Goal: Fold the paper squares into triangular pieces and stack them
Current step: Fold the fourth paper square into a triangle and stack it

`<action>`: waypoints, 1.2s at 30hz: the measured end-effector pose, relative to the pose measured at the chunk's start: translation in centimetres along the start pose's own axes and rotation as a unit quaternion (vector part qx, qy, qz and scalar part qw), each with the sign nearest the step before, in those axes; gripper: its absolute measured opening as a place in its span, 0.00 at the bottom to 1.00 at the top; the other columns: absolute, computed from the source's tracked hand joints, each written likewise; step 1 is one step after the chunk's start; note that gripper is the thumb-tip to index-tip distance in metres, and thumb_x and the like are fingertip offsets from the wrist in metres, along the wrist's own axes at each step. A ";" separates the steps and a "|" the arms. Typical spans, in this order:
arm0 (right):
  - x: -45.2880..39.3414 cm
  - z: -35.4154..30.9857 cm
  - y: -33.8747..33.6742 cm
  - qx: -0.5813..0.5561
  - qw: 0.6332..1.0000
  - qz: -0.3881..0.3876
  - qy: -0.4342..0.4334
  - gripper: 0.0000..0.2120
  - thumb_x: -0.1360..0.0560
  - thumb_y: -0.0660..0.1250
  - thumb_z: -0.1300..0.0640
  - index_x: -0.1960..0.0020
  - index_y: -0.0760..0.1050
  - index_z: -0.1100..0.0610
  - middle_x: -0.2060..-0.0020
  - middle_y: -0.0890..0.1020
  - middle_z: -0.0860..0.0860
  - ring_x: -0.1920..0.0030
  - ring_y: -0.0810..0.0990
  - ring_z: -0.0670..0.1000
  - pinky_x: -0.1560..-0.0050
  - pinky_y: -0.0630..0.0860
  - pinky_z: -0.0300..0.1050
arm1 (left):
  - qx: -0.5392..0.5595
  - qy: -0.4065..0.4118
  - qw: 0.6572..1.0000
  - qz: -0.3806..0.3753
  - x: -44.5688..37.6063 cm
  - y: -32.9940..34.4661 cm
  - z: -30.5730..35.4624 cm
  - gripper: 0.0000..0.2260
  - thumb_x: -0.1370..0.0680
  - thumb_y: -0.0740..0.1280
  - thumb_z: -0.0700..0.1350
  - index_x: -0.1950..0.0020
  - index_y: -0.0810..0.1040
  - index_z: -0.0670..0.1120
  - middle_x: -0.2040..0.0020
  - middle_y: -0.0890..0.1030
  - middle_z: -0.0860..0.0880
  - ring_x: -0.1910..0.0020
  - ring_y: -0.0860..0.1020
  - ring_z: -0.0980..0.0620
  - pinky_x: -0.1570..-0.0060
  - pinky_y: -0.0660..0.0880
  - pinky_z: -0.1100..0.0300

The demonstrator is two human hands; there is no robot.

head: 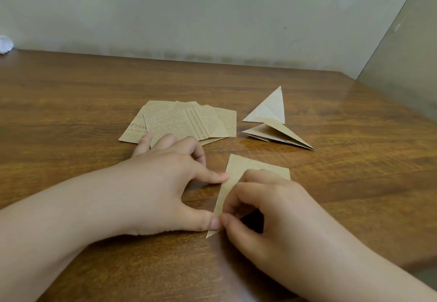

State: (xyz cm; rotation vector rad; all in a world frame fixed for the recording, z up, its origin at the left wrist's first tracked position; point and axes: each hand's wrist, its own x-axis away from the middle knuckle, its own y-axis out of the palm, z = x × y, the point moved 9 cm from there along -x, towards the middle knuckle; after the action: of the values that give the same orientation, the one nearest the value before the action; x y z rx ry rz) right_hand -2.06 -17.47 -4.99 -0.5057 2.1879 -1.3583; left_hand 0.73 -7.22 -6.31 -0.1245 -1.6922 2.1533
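A brown wooden surface (pixel 71 103) carries a loose pile of paper squares (pixel 182 122) at centre, with two folded triangles (pixel 274 122) just to their right, one overlapping the other. Nearer, the left hand (pixel 165 183) and right hand (pixel 272 209) pinch a half-folded paper (pixel 236 171) against the surface, thumbs meeting at its near corner.

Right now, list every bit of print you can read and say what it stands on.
"Prin", cut off by the sheet above: bottom sheet of the pile of paper squares.
Sideways headline on the top sheet: too blurred to read.
Fine print on the folded triangles: too small.
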 end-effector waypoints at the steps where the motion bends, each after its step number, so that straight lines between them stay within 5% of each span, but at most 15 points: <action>1: 0.0 0.0 0.2 -0.005 1.000 -0.003 0.001 0.08 0.31 0.61 0.44 0.62 0.75 0.46 0.63 0.74 0.40 0.55 0.73 0.41 0.55 0.71 0.33 | 0.002 0.001 1.000 -0.004 0.0 0.0 0.0 0.30 0.41 0.56 0.75 0.39 0.61 0.78 0.47 0.58 0.66 0.45 0.57 0.65 0.27 0.35 0.47; 7: 0.3 2.2 -1.4 0.017 1.000 0.000 0.025 0.05 0.31 0.67 0.48 0.65 0.75 0.47 0.65 0.76 0.41 0.56 0.75 0.41 0.54 0.71 0.32 | 0.017 0.003 0.999 -0.029 0.3 0.3 -0.2 0.29 0.37 0.63 0.72 0.37 0.59 0.77 0.46 0.56 0.66 0.42 0.45 0.73 0.26 0.43 0.48; 17: 0.5 6.7 -4.7 0.076 0.991 -0.007 0.107 0.04 0.30 0.68 0.51 0.64 0.77 0.48 0.65 0.78 0.43 0.59 0.76 0.40 0.56 0.73 0.34 | 0.010 0.007 0.999 -0.037 0.2 0.5 -0.4 0.27 0.38 0.61 0.73 0.40 0.58 0.79 0.47 0.55 0.69 0.42 0.44 0.75 0.26 0.42 0.49; 21: -0.5 2.0 -3.9 0.048 0.998 0.004 0.029 0.05 0.31 0.69 0.53 0.65 0.76 0.47 0.65 0.77 0.43 0.60 0.75 0.41 0.57 0.72 0.33 | 0.004 0.018 0.999 -0.040 0.3 0.5 -0.3 0.29 0.46 0.53 0.78 0.45 0.57 0.82 0.46 0.55 0.70 0.43 0.52 0.71 0.27 0.38 0.46; 24: -0.9 -1.3 -0.9 0.004 0.999 -0.035 -0.018 0.03 0.30 0.68 0.51 0.62 0.77 0.47 0.63 0.76 0.43 0.59 0.76 0.43 0.57 0.74 0.37 | 0.010 0.009 0.999 -0.042 0.4 0.5 -0.2 0.22 0.41 0.59 0.76 0.50 0.58 0.82 0.46 0.56 0.69 0.44 0.54 0.66 0.27 0.39 0.46; 29: -0.7 0.5 -0.4 -0.011 0.999 -0.048 0.007 0.03 0.30 0.68 0.50 0.61 0.77 0.48 0.62 0.76 0.42 0.57 0.76 0.42 0.55 0.74 0.37 | 0.005 0.002 0.999 -0.046 0.3 0.6 -0.3 0.28 0.36 0.62 0.72 0.38 0.57 0.79 0.46 0.56 0.67 0.46 0.53 0.66 0.27 0.40 0.46; 36: 0.3 5.4 -2.9 -0.013 0.996 -0.036 0.078 0.06 0.34 0.65 0.47 0.62 0.78 0.48 0.64 0.79 0.41 0.56 0.76 0.40 0.54 0.73 0.34 | 0.001 -0.003 0.999 -0.052 0.2 0.7 -0.4 0.28 0.36 0.62 0.72 0.37 0.57 0.78 0.46 0.56 0.68 0.47 0.52 0.67 0.27 0.38 0.46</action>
State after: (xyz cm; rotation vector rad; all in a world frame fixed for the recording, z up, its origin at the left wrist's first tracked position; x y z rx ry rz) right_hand 1.03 -22.73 -4.49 -0.5070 2.3354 -1.4539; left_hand 0.52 -6.94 -7.02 -0.0296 -1.6618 2.0820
